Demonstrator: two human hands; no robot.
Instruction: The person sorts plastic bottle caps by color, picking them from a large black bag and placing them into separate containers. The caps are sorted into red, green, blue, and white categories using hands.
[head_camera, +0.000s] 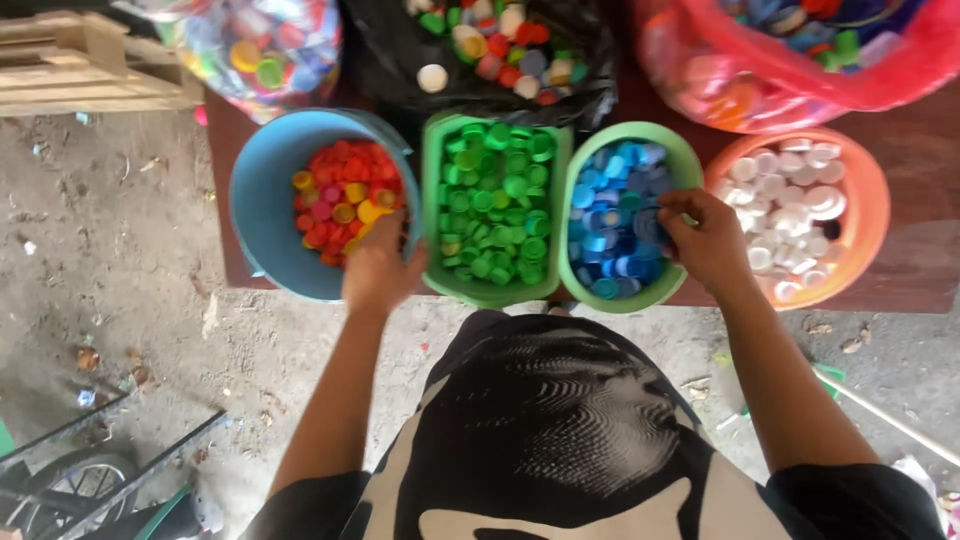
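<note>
Hands at work over tubs of sorted bottle caps on a brown tabletop (915, 150).

From the head camera: the left hand (380, 268) rests curled on the near rim of the blue bowl (262, 200) of red and yellow caps; the right hand (706, 238) pinches blue caps (612, 225) in a green tub (680, 160), beside an orange bowl (872, 205) of white caps.

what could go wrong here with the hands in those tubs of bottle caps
1. The blue bucket looks to hang past the table edge; the left hand pressing on its rim might tip it and spill the red and yellow caps.
2. The right hand works at the blue caps right beside the white caps, so a cap could drop into the wrong tub.
</note>
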